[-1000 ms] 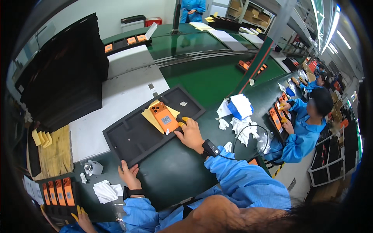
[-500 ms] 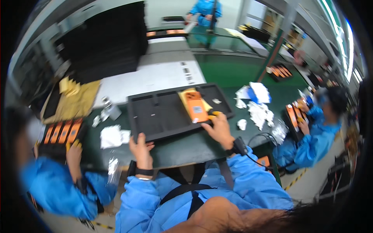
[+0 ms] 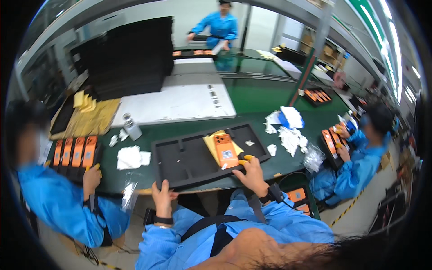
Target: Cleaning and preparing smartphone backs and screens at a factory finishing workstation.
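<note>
phone (image 3: 226, 154), orange, lies back up in the right half of a shallow black tray (image 3: 198, 170) in the head view, with its camera end pointing away from the person. a pale label sits on its back and a small white tab at its near corner. yellow paper (image 3: 210, 145) shows under it, sticking out to the left, and a white scrap (image 3: 249, 143) lies in the tray to its right.

the left hand (image 3: 163, 200) is at the near left corner of the tray, its visible fingers slightly apart; whether they clamp the edge i cannot tell. the right hand (image 3: 253, 175) is at the near rim, just beside the phone's lower corner. its thumb and yellow-covered fingertips stand apart, and i cannot tell whether they pinch the rim.

on the green table (image 3: 211, 126), to the left, are a stack of white wipes (image 3: 129, 157) and a clear bottle (image 3: 132, 127); to the right, white cloths (image 3: 292, 140) and a crumpled plastic bag (image 3: 314, 158). a co-worker on the left (image 3: 58, 198) has four orange phones (image 3: 76, 153) in a black holder. another on the right (image 3: 360, 166) touches similar phones. across the table stands a third person (image 3: 220, 26).
</note>
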Demonstrator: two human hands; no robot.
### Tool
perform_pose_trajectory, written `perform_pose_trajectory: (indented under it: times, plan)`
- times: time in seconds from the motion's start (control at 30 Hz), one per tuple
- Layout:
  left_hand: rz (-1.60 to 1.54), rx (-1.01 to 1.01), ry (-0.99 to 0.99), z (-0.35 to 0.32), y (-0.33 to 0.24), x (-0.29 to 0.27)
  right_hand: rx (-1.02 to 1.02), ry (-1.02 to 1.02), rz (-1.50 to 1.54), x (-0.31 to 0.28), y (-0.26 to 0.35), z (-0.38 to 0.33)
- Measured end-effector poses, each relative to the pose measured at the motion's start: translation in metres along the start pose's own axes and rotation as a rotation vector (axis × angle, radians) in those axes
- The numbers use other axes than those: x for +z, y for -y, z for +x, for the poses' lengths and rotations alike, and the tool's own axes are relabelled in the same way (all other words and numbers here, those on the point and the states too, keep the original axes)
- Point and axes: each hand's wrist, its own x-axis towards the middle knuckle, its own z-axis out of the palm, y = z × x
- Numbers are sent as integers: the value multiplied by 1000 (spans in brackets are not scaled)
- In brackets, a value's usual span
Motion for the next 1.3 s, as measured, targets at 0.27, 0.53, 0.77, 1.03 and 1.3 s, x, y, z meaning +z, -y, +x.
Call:
perform_pose_trajectory:
  times: [0.27,0.53,0.77,1.03,1.3]
  plan:
    - [175,130,38,-5,-2,-12,-25,-64,44,10,-4,-19]
    - [396,152,32,-4,-14,-13,-67,-155,-8,24,-9,-25]
    - [391,203,48,-2,-17,-9,-61,-175,-29,25,-6,-24]
    - [392,227,25,-3,-15,-11,-77,-172,-22,29,-8,-23]
    - [422,206,34,-6,-21,-7,-83,-185,-34,27,-9,-23]
